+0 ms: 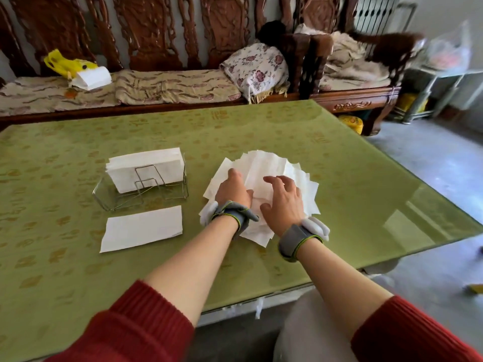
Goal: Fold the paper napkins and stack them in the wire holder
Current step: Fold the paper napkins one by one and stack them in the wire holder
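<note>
White paper napkins (264,165) are lying fanned beneath both hands — the left hand (233,189) pressing flat, the right hand (283,198) spreading its fingers — while the wire holder (146,189), already part-filled, is standing just left, nearer the left hand.

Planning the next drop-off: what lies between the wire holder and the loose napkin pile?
Only bare green tablecloth separates wire holder from loose napkin pile, per the head view.
</note>
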`<state>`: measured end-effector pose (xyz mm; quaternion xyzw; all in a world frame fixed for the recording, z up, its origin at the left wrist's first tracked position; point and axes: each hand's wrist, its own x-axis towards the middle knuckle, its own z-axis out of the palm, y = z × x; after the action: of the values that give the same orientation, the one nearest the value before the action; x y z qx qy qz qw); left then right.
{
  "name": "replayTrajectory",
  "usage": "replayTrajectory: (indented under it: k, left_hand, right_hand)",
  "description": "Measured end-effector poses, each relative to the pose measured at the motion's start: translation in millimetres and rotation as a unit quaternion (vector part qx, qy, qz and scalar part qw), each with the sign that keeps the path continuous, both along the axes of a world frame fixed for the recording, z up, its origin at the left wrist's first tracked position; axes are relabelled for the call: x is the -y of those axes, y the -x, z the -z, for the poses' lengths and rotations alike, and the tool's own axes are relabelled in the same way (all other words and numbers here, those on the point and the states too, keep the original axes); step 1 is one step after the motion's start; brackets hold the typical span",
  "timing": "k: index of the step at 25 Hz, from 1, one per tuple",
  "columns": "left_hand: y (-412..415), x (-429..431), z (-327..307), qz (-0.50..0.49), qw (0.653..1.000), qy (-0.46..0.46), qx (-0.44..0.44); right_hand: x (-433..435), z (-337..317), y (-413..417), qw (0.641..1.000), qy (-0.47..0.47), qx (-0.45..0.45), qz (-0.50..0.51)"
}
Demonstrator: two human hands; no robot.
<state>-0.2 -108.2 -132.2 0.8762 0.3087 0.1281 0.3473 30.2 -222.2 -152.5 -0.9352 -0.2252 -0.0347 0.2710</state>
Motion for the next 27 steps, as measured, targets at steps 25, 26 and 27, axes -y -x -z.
replayTrajectory:
  k: [25,26,27]
  left_hand:
    - [111,-30,26,-0.047,0.976,0.204,0.067]
    - [116,-36,20,-0.055,0.98,0.181,0.065]
    - [124,-42,12,-0.054,0.983,0.162,0.064]
  right_hand:
    - [-52,-11,56,0.993,-0.036,-0.066,-0.094]
    - [-51,-12,57,0.994,-0.021,-0.044,-0.102]
    - [-51,-14,58,0.994,-0.007,-0.027,-0.105]
